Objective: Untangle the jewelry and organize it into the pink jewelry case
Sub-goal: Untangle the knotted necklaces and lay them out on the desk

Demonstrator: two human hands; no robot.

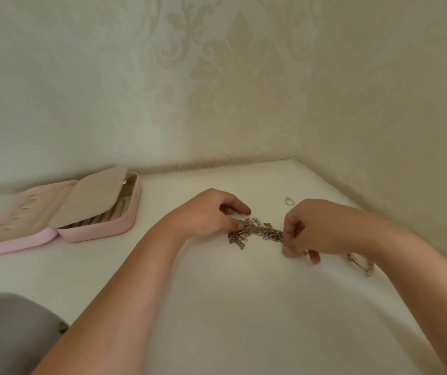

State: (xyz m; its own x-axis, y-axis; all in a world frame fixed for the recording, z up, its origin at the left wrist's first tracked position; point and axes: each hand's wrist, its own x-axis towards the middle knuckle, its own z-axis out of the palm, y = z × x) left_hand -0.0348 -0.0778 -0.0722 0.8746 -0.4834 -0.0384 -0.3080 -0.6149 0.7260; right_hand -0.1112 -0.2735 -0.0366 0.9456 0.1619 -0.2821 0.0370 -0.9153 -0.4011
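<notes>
Head view. Task is judged early-stage: the tangle (256, 231) is not yet separated, and nothing can be made out as stowed in the case (95, 234), though its inside is seen only in part. The case is laid open at the worktop's (217, 307) back-left, w/ a beige flap folded over ring rolls. One ring (289, 201) is seen lying apart, nearer the back-right corner. A loose piece (360, 263), poss. pearly, is half hidden by the right wrist. Neither is filed yet. Left to do, by estimate: strands teased apart, then each item filed.

The tangle is stretched btw. both hands toward the back-right corner, well apart from the case. Its left end is pinched by the left hand (211, 212), its right end by curled fingers of the right hand (314, 228). A short, dense clump of fine chains is shown, silver & gold-toned, w/ a few pale beads; strands can't be counted.
</notes>
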